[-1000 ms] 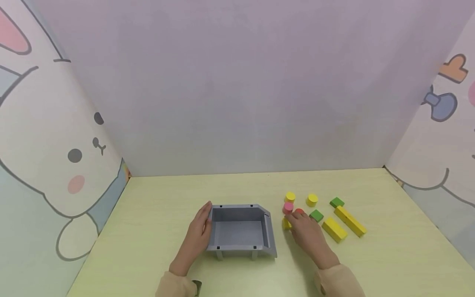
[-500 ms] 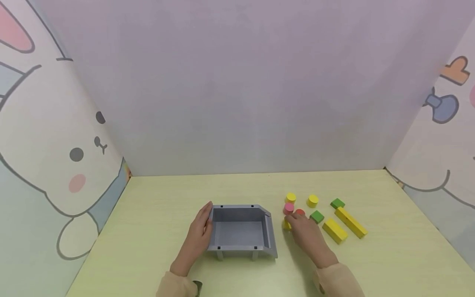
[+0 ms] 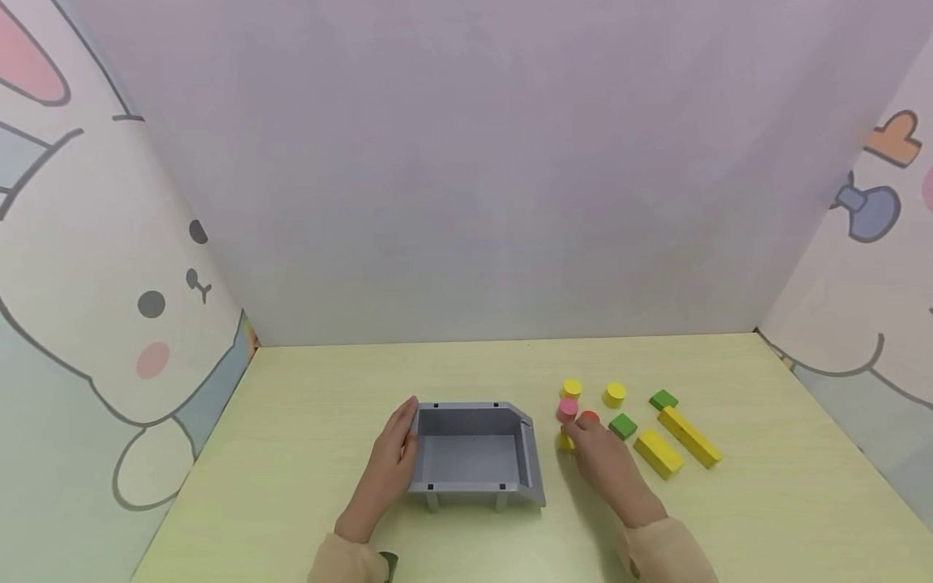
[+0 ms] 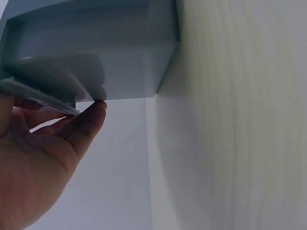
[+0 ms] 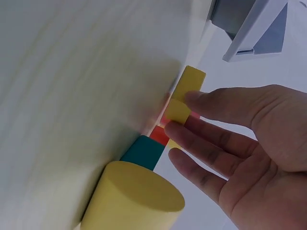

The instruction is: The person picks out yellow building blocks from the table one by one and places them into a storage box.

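A grey plastic bin [image 3: 477,487] with a sloped right front stands on the table. My left hand [image 3: 394,453] grips its left rim; in the left wrist view, thumb and fingers lie on either side of the bin's lip [image 4: 38,93]. To the right of the bin, my right hand [image 3: 605,461] pinches a small yellow block [image 5: 177,111] between thumb and fingertips. The right hand partly covers this block in the head view. A pink cylinder [image 3: 568,410] and a red round block [image 3: 590,417] sit just beyond the right fingertips.
Two yellow cylinders [image 3: 615,395] stand behind the pink one. Farther right lie two green blocks [image 3: 623,426], a thick yellow block [image 3: 658,453] and a long yellow bar [image 3: 688,437]. A pale wall [image 3: 496,202] rises along the table's back edge.
The yellow block at the right fingertips shows slightly farther right. Both hands and the bin stay in place.
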Demonstrator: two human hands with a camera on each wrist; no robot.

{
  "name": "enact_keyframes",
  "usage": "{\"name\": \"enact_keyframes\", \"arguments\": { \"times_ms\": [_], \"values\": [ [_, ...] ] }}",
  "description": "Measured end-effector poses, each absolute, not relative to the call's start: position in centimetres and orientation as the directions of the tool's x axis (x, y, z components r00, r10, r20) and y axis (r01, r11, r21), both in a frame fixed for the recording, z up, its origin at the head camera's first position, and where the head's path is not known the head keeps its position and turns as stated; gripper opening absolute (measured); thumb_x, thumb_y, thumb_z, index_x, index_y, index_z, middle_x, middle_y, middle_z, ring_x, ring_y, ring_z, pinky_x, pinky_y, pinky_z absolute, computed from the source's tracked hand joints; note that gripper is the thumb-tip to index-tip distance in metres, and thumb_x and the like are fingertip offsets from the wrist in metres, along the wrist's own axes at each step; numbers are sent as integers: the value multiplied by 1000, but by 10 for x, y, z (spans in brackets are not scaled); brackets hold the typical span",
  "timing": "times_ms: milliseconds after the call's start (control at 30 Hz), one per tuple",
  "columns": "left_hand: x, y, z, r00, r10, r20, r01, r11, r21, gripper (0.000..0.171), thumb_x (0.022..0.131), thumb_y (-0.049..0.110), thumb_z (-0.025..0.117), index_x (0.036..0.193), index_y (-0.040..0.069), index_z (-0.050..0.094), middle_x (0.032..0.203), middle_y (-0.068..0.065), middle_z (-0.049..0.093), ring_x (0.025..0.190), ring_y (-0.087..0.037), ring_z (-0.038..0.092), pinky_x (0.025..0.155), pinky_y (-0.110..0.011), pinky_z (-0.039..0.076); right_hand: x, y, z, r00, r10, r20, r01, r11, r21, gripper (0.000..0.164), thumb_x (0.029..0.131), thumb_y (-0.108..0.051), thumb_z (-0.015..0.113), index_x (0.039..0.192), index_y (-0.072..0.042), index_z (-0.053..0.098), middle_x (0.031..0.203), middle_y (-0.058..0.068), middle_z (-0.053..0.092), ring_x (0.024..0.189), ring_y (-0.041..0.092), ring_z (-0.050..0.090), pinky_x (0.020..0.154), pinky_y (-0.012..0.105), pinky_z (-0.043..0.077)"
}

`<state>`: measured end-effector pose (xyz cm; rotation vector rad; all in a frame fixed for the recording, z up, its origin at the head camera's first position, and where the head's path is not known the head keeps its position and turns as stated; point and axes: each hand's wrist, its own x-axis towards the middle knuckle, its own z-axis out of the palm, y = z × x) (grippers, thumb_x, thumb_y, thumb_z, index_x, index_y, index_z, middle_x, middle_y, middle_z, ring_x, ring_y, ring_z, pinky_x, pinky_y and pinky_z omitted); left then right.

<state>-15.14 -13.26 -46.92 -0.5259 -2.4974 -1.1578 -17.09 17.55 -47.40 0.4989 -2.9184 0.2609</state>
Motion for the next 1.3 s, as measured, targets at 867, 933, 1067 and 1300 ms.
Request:
{"name": "enact_keyframes", "arguments": {
  "times_ms": [867, 933, 1067, 1300],
  "values": [
    [-152, -133, -472, -876, 183, 446, 458, 603, 653, 42, 91, -4, 40, 133, -11, 36, 135, -29, 41, 123, -38, 40, 91, -51, 47, -154, 162, -443, -845, -356, 399, -440, 887, -142, 30, 67, 7, 69, 94, -5, 64, 91, 10, 64, 72, 21, 57, 57, 32, 56],
    [-152, -133, -473, -875, 183, 447, 460, 602, 653, 43, 91, -4, 40, 133, -12, 36, 135, -30, 41, 122, -39, 40, 91, -51, 47, -154, 161, -443, -828, -365, 427, -458, 879, -136, 30, 66, 8, 68, 93, -5, 64, 89, 9, 64, 70, 21, 56, 55, 31, 54],
    [-152, -133, -471, -880, 177, 440, 453, 590, 668, 43, 91, -3, 41, 133, -11, 36, 136, -29, 40, 123, -37, 39, 91, -51, 47, -152, 156, -440, -784, -389, 484, -498, 860, -114, 30, 66, 9, 67, 92, -6, 65, 86, 8, 63, 70, 21, 56, 52, 31, 53],
    [-152, -134, -474, -877, 190, 441, 461, 590, 663, 43, 92, -4, 40, 134, -11, 34, 136, -30, 39, 123, -39, 39, 90, -52, 47, -146, 145, -432, -763, -418, 493, -532, 839, -113, 31, 66, 8, 68, 95, -5, 64, 86, 8, 62, 73, 21, 57, 55, 32, 56]
  ]
}}
